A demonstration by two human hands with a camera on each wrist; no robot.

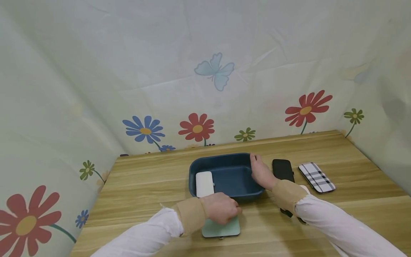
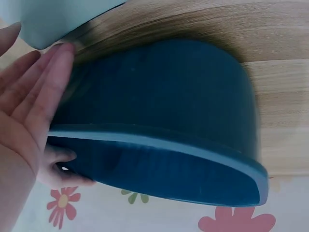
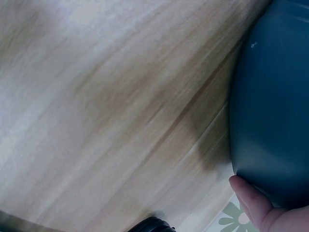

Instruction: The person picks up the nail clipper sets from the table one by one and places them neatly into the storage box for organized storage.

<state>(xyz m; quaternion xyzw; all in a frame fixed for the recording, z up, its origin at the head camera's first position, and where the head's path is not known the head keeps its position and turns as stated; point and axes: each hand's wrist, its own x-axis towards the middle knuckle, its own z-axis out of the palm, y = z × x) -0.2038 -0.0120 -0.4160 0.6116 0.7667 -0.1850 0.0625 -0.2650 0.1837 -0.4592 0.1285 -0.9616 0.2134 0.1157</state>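
Note:
My right hand [image 1: 261,174] grips the right side wall of a deep blue plastic basin [image 1: 236,178], with fingertips over its rim. A white flat case [image 1: 204,184] with a small clasp lies at the basin's left end. In front of the basin, a mint-green flat case [image 1: 221,230] with a clasp rests on the table. My left hand [image 1: 222,207] is over that case and covers its far part. In the left wrist view the fingers [image 2: 48,82] are extended near the mint-green case [image 2: 72,17], beside the basin's outer wall; contact is hard to tell.
Right of the basin lie a black flat case [image 1: 283,169] and a plaid flat case [image 1: 316,177]. More items lie partly hidden under my right forearm. The wooden table [image 1: 144,182] meets a flower-printed curtain [image 1: 160,89] at its back and sides.

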